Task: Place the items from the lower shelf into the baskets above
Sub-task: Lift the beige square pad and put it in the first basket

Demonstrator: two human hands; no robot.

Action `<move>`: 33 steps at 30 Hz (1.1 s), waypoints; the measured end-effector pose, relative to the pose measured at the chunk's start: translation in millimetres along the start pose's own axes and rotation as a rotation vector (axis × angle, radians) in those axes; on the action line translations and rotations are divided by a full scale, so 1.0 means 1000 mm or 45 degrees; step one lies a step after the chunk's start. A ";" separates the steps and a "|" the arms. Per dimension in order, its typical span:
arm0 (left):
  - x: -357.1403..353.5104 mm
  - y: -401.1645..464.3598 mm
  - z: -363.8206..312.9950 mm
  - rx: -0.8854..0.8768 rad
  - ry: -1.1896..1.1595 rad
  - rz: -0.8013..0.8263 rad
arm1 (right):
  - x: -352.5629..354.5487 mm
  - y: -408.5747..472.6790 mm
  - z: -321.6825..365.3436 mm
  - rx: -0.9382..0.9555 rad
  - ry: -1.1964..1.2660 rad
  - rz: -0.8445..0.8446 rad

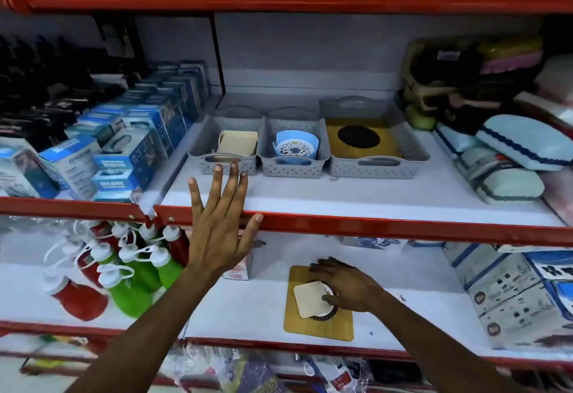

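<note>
Three grey baskets stand on the upper shelf: the left basket (198, 156) holds beige square coasters (238, 141), the middle basket (293, 166) a blue round holder (296, 144), the right basket (412, 156) a wooden board with a black round mat (358, 136). On the lower shelf lies a wooden board (319, 329) with a black round piece and a white square coaster (311, 298) on top. My right hand (347, 287) rests on that coaster, fingers curled at it. My left hand (221, 225) is spread open in front of the red shelf edge, just below the left basket.
Blue boxed goods (130, 150) fill the upper shelf's left side; pale blue cases (521, 141) lie on the right. On the lower shelf, red and green bottles (130, 271) stand left, white-blue boxes (511, 293) right, and a small pink-printed box (240, 268) behind my left wrist.
</note>
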State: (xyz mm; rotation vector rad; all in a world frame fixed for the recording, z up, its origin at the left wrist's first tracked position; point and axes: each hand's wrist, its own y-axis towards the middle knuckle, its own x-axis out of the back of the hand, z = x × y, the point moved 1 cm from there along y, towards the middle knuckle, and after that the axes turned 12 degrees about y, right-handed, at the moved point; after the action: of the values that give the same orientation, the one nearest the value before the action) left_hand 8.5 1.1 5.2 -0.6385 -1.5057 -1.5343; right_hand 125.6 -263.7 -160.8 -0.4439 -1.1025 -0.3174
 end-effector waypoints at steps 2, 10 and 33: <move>0.001 0.001 -0.001 0.031 -0.001 -0.006 | -0.008 0.006 -0.002 -0.148 0.102 0.095; -0.005 0.001 -0.001 0.027 0.035 -0.021 | -0.022 0.018 0.001 -0.289 0.063 0.295; -0.004 -0.003 -0.003 0.061 -0.096 -0.023 | 0.101 -0.052 0.099 0.545 0.033 -0.948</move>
State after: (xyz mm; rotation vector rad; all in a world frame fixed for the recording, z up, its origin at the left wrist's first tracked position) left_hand 8.5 -0.8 0.6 -0.6623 -1.6039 -1.4979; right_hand 66.5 -262.8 -21.9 0.3705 -1.2424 -0.7144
